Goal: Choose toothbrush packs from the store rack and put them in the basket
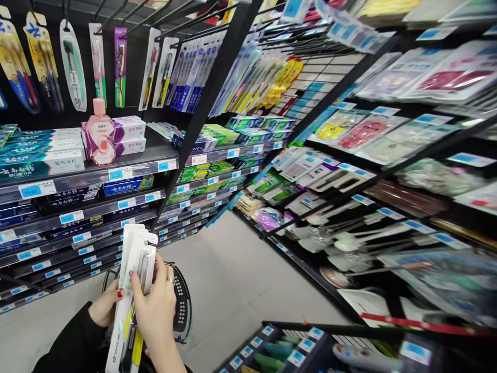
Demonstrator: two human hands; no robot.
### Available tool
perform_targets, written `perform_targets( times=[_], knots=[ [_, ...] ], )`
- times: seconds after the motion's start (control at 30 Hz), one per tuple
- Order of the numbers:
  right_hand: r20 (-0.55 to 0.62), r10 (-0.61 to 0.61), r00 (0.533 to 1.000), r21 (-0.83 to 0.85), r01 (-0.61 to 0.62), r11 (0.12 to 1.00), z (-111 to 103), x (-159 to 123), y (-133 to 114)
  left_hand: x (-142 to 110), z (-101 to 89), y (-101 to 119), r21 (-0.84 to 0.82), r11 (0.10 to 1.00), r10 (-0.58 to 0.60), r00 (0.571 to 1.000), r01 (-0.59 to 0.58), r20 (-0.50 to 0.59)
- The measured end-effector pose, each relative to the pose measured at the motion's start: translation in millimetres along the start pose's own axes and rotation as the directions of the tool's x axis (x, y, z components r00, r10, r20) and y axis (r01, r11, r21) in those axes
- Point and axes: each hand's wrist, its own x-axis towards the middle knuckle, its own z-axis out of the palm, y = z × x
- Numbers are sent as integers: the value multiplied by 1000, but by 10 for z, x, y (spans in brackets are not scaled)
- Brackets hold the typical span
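Both my hands hold a small stack of packaged toothbrushes (126,290) low in front of me, tilted with the hanging tabs up. My left hand (105,304) grips the stack from its left edge, thumb on the front. On the right side, my right hand (157,300) wraps round the packs, its thumb lying across the front one. Black and yellow handles show through the clear lower part of the packs. How many packs are in the stack I cannot tell. Beneath my hands a black perforated stool or basket edge (181,300) shows in part.
More toothbrushes (73,65) hang on hooks at upper left. Below them stand toothpaste boxes (46,150) and a pink bottle (100,134). Racks of wrapped goods (407,134) line the right. Grey floor (225,269) runs between, with a low display bin (279,352) at the bottom.
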Motion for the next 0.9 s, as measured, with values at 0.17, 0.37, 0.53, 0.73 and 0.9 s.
perform_targets(
  times=[0.17,0.37,0.53,0.73,0.9],
  knots=[
    [-12,21,1000,28,-20,999,-22,-57,-7,-46,106,51,44,995,90,993,-87,-75],
    [251,119,961,503,-235,831,-34,82,76,-124,167,122,93,990,123,976,-108,-182],
    [568,111,816,777,-575,256,-126,226,293,-203,1,214,-29,996,79,979,-86,-186],
    [638,116,761,737,-648,192,-202,291,506,-254,-75,393,-166,986,-28,999,31,23],
    [623,166,764,725,-644,245,-157,244,401,-296,49,435,-229,965,-89,981,128,175]
  ],
)
